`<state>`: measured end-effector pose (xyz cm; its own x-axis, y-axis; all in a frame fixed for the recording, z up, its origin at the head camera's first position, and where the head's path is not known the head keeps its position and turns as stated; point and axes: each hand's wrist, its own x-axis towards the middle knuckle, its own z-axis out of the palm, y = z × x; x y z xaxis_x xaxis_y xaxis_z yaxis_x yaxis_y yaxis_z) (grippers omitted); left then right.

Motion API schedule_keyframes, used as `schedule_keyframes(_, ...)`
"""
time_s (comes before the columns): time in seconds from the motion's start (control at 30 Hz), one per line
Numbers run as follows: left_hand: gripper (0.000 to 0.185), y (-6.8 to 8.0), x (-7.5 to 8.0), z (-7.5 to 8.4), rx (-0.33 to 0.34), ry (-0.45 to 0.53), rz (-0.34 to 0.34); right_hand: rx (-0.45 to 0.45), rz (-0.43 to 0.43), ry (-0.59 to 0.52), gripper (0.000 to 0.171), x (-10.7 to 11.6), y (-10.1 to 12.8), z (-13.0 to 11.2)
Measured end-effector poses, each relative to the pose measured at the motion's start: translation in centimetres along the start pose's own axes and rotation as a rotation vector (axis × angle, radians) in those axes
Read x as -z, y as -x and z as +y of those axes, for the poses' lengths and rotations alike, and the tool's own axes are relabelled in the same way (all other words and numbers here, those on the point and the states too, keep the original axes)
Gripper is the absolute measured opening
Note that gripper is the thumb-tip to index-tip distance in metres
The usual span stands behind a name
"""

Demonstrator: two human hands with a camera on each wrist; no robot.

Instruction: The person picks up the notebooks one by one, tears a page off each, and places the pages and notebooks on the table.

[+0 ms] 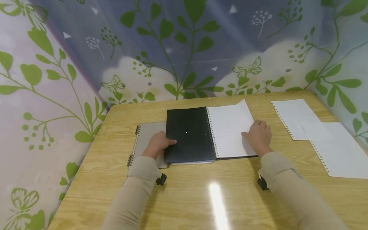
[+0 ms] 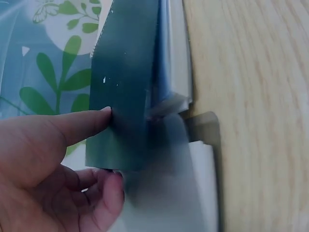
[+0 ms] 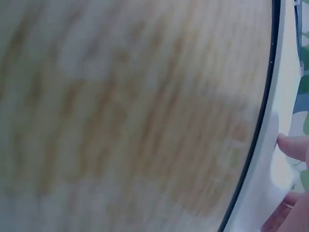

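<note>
An open spiral notebook lies on the table, its black cover folded to the left and a white lined page on the right. My left hand pinches the cover's left edge; in the left wrist view the thumb presses one face of the dark cover, with curled fingers behind it. At the page's right edge, my right hand pinches the paper between thumb and fingers. The page's far right corner is bent upward. The right wrist view catches only part of this hand.
A grey-covered spiral notebook lies partly under the black cover at the left. Two loose lined sheets with torn-hole edges overlap at the right, a far sheet and a nearer sheet. A patterned wall borders the wooden table.
</note>
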<state>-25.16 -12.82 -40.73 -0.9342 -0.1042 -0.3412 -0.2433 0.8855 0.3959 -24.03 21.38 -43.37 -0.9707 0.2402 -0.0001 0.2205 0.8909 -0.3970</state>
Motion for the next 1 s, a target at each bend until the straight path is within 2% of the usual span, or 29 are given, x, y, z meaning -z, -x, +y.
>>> schedule_keyframes(0.07,0.06,-0.1,0.0,0.7,-0.016,-0.072,0.044,0.002,0.047,-0.049,0.056,0.1,-0.4,0.0)
schedule_keyframes(0.13,0.068,-0.1,-0.1,1.7,-0.059,-0.16,0.087,-0.009,0.06,-0.091,0.051,0.5,-0.9,0.0)
schedule_keyframes(0.23,0.077,-0.4,-0.5,3.8,-0.185,-0.256,0.099,-0.04,0.042,-0.124,0.056,1.6,-1.5,0.0)
schedule_keyframes(0.33,0.076,-0.7,-1.5,5.7,-0.367,-0.311,0.02,-0.035,0.033,-0.131,0.068,2.8,-1.9,-0.3)
schedule_keyframes(0.37,0.075,-0.9,-2.0,6.2,-0.409,-0.32,-0.018,-0.03,0.03,-0.128,0.071,3.1,-2.0,-0.5)
schedule_keyframes(0.43,0.072,-1.0,-2.9,7.0,-0.45,-0.329,-0.095,-0.025,0.021,-0.123,0.072,3.5,-2.2,-0.8)
schedule_keyframes(0.53,0.069,-1.2,-4.1,7.7,-0.424,-0.349,-0.157,-0.01,0.007,-0.101,0.06,3.5,-2.2,-1.3)
schedule_keyframes(0.67,0.072,-1.3,-4.5,8.3,-0.357,-0.342,-0.169,-0.003,-0.025,-0.115,0.042,3.2,-2.4,-1.0)
schedule_keyframes(0.73,0.073,-1.3,-4.3,8.6,-0.337,-0.34,-0.178,0.004,-0.065,-0.132,0.042,3.1,-2.8,-0.4)
schedule_keyframes(0.83,0.071,-1.3,-4.0,9.2,-0.319,-0.356,-0.196,-0.003,-0.179,-0.168,0.049,2.9,-3.4,0.6)
schedule_keyframes(0.93,0.07,-1.4,-4.0,9.6,-0.329,-0.4,-0.203,-0.015,-0.282,-0.225,0.056,2.5,-4.0,1.6)
schedule_keyframes(1.0,0.07,-1.4,-4.1,9.7,-0.342,-0.432,-0.205,-0.014,-0.311,-0.253,0.055,2.3,-4.4,2.4)
